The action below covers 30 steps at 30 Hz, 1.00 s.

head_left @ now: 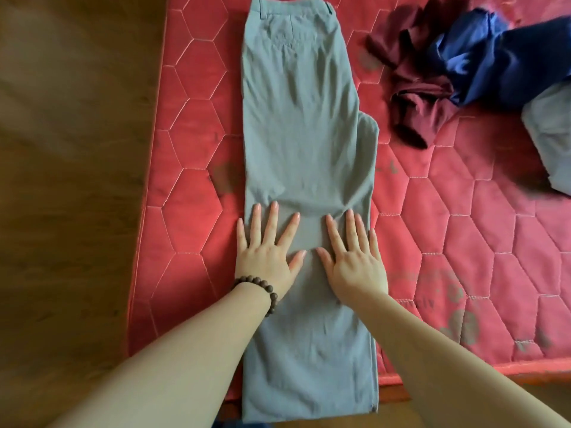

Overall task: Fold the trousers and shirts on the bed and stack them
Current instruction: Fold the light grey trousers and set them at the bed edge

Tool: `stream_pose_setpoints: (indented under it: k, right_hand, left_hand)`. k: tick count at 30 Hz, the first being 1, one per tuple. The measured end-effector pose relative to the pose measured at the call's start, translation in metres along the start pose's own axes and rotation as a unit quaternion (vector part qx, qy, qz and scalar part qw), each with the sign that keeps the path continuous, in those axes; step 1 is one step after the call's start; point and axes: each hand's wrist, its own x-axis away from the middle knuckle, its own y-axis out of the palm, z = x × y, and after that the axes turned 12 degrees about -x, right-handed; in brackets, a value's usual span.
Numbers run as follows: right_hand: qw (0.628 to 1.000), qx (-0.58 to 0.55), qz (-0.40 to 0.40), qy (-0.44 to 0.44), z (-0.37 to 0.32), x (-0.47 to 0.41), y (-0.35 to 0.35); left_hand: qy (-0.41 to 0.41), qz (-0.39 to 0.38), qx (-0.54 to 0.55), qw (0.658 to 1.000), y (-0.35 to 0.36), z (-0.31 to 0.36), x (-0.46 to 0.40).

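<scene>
Grey trousers (304, 125) lie lengthwise on the red quilted mattress (463, 242), one leg folded over the other, waistband at the far end and hems hanging past the near edge. My left hand (266, 247), with a bead bracelet on the wrist, presses flat on the trousers' left side with fingers spread. My right hand (352, 251) presses flat beside it on the right side. Both lie about the middle of the legs.
A crumpled maroon garment (414, 97) and a blue garment (494, 63) are heaped at the far right. Another grey garment (553, 134) lies at the right edge. A wooden floor (68, 180) runs along the mattress's left side.
</scene>
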Motion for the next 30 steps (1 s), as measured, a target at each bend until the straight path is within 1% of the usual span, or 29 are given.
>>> stream_pose_setpoints:
  k: [3, 4, 5, 6, 7, 8, 9, 10, 11, 12, 15, 16, 17, 18, 19, 20, 21, 22, 23, 24, 25, 26, 27, 28, 29, 30]
  right_hand:
    - [0.997, -0.022, 0.015, 0.075, 0.003, -0.038, -0.011]
    - [0.994, -0.035, 0.037, 0.100, 0.002, -0.052, -0.016]
    - [0.993, -0.040, 0.066, 0.091, 0.000, -0.066, -0.022]
    - [0.995, -0.041, 0.085, 0.037, -0.004, -0.079, -0.027]
    - [0.994, -0.038, 0.083, -0.058, -0.009, -0.091, -0.031]
    - [0.983, -0.026, 0.065, -0.168, -0.013, -0.103, -0.032]
    - [0.967, -0.008, 0.034, -0.253, -0.014, -0.117, -0.034]
    - [0.955, 0.010, 0.006, -0.295, -0.011, -0.136, -0.039]
    - [0.954, 0.028, -0.005, -0.299, -0.005, -0.158, -0.046]
    - [0.961, 0.047, 0.004, -0.274, 0.003, -0.182, -0.053]
    - [0.984, 0.078, 0.076, -0.142, 0.026, -0.250, -0.083]
    - [0.983, 0.078, 0.102, -0.128, 0.025, -0.263, -0.089]
    - [0.978, 0.071, 0.120, -0.155, 0.021, -0.270, -0.090]
    - [0.968, 0.063, 0.112, -0.217, 0.014, -0.273, -0.087]
    - [0.948, 0.067, 0.079, -0.300, 0.006, -0.273, -0.082]
    - [0.923, 0.086, 0.019, -0.376, 0.001, -0.274, -0.080]
    - [0.901, 0.118, -0.020, -0.416, 0.002, -0.281, -0.084]
    - [0.900, 0.141, -0.033, -0.412, 0.005, -0.300, -0.094]
    - [0.919, 0.152, -0.019, -0.363, 0.007, -0.328, -0.106]
    - [0.945, 0.155, 0.022, -0.287, 0.009, -0.359, -0.117]
    - [0.963, 0.157, 0.065, -0.211, 0.011, -0.387, -0.132]
    - [0.970, 0.155, 0.097, -0.162, 0.009, -0.408, -0.144]
    - [0.969, 0.143, 0.124, -0.160, 0.001, -0.420, -0.150]
    - [0.959, 0.126, 0.133, -0.215, -0.012, -0.424, -0.150]
    - [0.940, 0.113, 0.110, -0.302, -0.029, -0.422, -0.143]
    - [0.905, 0.123, 0.061, -0.402, -0.045, -0.414, -0.132]
  left_hand:
    - [-0.011, 0.012, -0.019, 1.000, -0.004, -0.009, -0.032]
    - [-0.014, 0.019, -0.024, 0.999, -0.006, -0.011, -0.044]
    - [-0.017, 0.028, -0.027, 0.999, -0.009, -0.014, -0.058]
    - [-0.019, 0.034, -0.027, 0.999, -0.011, -0.017, -0.073]
    - [-0.022, 0.039, -0.025, 0.999, -0.014, -0.019, -0.088]
    - [-0.026, 0.045, -0.025, 0.998, -0.016, -0.021, -0.102]
    - [-0.033, 0.052, -0.026, 0.998, -0.017, -0.023, -0.117]
    - [-0.041, 0.061, -0.026, 0.997, -0.018, -0.024, -0.132]
    - [-0.051, 0.070, -0.023, 0.996, -0.019, -0.026, -0.146]
    - [-0.063, 0.078, -0.020, 0.995, -0.020, -0.028, -0.162]
    - [-0.098, 0.085, -0.003, 0.992, -0.026, -0.036, -0.208]
    - [-0.106, 0.086, 0.003, 0.991, -0.028, -0.039, -0.219]
    - [-0.112, 0.091, 0.009, 0.990, -0.029, -0.041, -0.226]
    - [-0.117, 0.096, 0.014, 0.988, -0.029, -0.041, -0.229]
    - [-0.120, 0.102, 0.019, 0.987, -0.029, -0.040, -0.229]
    - [-0.121, 0.106, 0.021, 0.987, -0.029, -0.040, -0.229]
    - [-0.122, 0.105, 0.021, 0.987, -0.028, -0.039, -0.226]
    - [-0.123, 0.101, 0.021, 0.987, -0.028, -0.039, -0.225]
    - [-0.124, 0.093, 0.020, 0.988, -0.028, -0.040, -0.226]
    - [-0.124, 0.086, 0.019, 0.988, -0.029, -0.041, -0.227]
    - [-0.122, 0.078, 0.017, 0.989, -0.030, -0.042, -0.228]
    - [-0.118, 0.071, 0.016, 0.990, -0.031, -0.043, -0.229]
    - [-0.116, 0.067, 0.018, 0.991, -0.032, -0.043, -0.229]
    - [-0.115, 0.063, 0.022, 0.991, -0.032, -0.043, -0.229]
    - [-0.114, 0.060, 0.026, 0.991, -0.033, -0.043, -0.229]
    - [-0.114, 0.055, 0.029, 0.992, -0.033, -0.044, -0.230]
